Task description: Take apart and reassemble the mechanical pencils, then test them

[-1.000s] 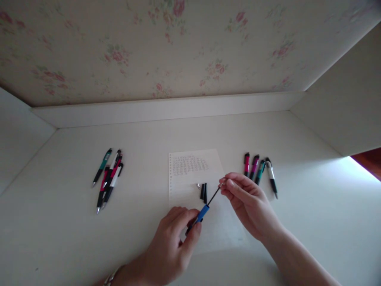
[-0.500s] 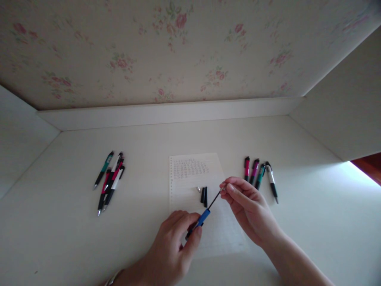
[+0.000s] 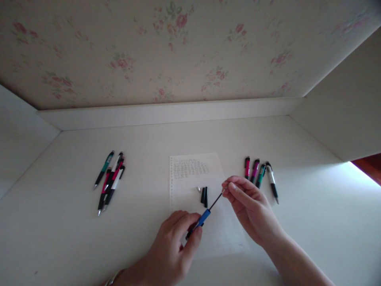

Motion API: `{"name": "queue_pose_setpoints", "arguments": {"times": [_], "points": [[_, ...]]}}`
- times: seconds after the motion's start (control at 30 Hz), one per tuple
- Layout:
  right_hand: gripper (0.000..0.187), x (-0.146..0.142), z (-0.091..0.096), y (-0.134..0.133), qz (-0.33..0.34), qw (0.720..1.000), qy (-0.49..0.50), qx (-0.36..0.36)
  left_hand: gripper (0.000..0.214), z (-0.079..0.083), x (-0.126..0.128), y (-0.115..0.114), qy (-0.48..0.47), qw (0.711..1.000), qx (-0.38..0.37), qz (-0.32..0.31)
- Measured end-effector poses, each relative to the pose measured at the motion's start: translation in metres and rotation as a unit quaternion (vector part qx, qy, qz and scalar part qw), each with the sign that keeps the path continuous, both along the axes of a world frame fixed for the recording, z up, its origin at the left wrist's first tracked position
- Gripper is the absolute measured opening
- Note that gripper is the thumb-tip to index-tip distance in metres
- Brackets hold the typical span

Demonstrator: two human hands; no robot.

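Gripping a blue barrel (image 3: 204,216) over the paper (image 3: 190,184), my left hand (image 3: 174,240) seemingly steadies it while my right hand (image 3: 251,208) pinches the refill (image 3: 215,201).

Looks like somebody's home to me, a study corner by the feel of it. The wallpaper (image 3: 139,24) is covered in soft pink roses and green leaves, far more house than office. Under it sits a plain white desk (image 3: 149,139) between pale side panels (image 3: 336,107), with a handwritten ruled sheet (image 3: 185,186) and click pens (image 3: 113,174) lying on it.
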State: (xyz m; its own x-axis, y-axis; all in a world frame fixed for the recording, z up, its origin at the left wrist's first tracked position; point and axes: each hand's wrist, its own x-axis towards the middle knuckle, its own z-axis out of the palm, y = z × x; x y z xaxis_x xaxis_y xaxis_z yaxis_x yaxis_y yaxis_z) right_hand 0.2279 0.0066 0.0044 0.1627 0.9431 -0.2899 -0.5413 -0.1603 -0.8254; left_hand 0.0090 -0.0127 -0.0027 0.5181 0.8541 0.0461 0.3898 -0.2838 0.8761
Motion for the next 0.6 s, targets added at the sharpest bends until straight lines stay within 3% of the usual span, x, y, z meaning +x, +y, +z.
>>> {"name": "queue_pose_setpoints", "arguments": {"times": [0.37, 0.6], "points": [[0.017, -0.0015, 0.0028, -0.0009, 0.012, 1.000, -0.028, -0.003, 0.016, -0.0015, -0.0009, -0.0004, -0.002, 1.000, 0.000, 0.001], [0.020, -0.0019, -0.0054, -0.0053, 0.011, 0.993, -0.114, 0.022, 0.016, -0.0017, -0.0012, -0.0004, -0.002, 1.000, -0.006, 0.000]]}}
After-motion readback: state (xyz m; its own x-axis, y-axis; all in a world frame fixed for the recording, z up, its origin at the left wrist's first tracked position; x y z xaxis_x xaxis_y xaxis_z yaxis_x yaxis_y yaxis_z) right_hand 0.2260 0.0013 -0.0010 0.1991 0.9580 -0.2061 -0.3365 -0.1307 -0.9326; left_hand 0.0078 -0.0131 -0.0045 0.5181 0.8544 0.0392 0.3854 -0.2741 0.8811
